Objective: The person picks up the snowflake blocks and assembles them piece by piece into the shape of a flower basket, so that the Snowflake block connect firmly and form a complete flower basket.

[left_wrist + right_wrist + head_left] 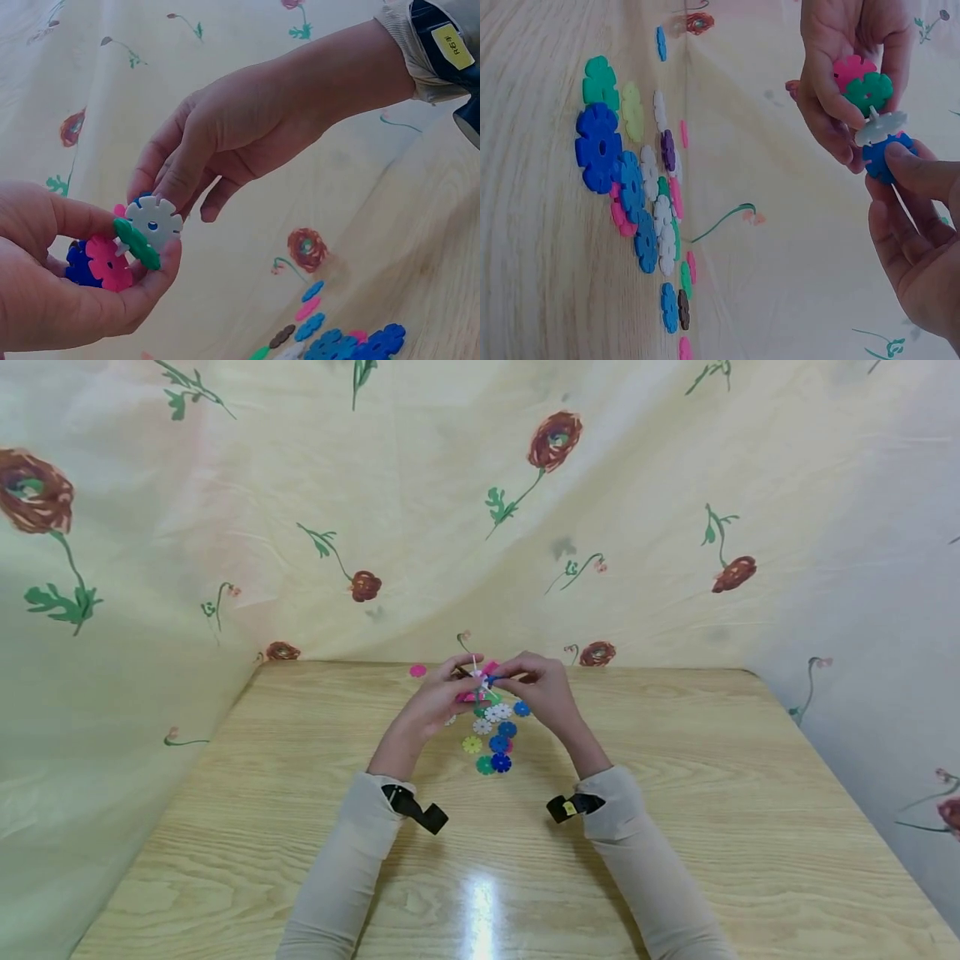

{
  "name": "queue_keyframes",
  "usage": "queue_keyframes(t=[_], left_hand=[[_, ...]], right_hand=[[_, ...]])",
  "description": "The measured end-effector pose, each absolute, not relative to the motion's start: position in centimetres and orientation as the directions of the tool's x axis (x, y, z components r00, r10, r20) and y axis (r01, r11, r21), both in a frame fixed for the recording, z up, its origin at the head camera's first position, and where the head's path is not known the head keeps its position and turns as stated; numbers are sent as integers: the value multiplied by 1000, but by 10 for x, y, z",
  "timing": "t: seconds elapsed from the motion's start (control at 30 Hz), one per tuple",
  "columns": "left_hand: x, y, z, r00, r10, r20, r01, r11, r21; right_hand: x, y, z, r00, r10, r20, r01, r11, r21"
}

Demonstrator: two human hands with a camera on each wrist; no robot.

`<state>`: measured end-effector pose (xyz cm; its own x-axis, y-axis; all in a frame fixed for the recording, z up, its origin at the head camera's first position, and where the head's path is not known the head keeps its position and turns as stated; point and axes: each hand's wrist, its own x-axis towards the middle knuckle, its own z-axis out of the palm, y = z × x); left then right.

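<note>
Above the far part of the table, my left hand (435, 700) holds a small cluster of joined flower-shaped plastic discs. In the right wrist view the cluster shows a pink disc (850, 70), a green disc (870, 91) and a white disc (881, 128) slotted at angles. My right hand (546, 689) pinches a blue disc (880, 163) between thumb and fingers, against the white disc's edge. Whether the two interlock cannot be seen. A dark blue disc (81, 268) also sits in the left hand's cluster, partly covered by the pink one.
Loose flower discs lie on the wooden table (300, 827) below and in front of the hands, among them a yellow disc (472, 744) and a dark blue disc (501, 762). A pink disc (417, 671) lies apart near the far edge. A flowered curtain (420, 510) hangs behind.
</note>
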<state>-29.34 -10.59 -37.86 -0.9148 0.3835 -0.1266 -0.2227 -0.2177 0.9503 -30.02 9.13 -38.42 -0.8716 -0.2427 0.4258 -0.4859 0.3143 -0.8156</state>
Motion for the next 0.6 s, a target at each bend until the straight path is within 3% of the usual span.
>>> queue_keyframes(t=[0.6], left_hand=[[-290, -91, -382, -917, 396, -51, -163, -256, 953]], right_hand=[[-294, 84, -390, -812, -49, 582, -567, 302, -766]])
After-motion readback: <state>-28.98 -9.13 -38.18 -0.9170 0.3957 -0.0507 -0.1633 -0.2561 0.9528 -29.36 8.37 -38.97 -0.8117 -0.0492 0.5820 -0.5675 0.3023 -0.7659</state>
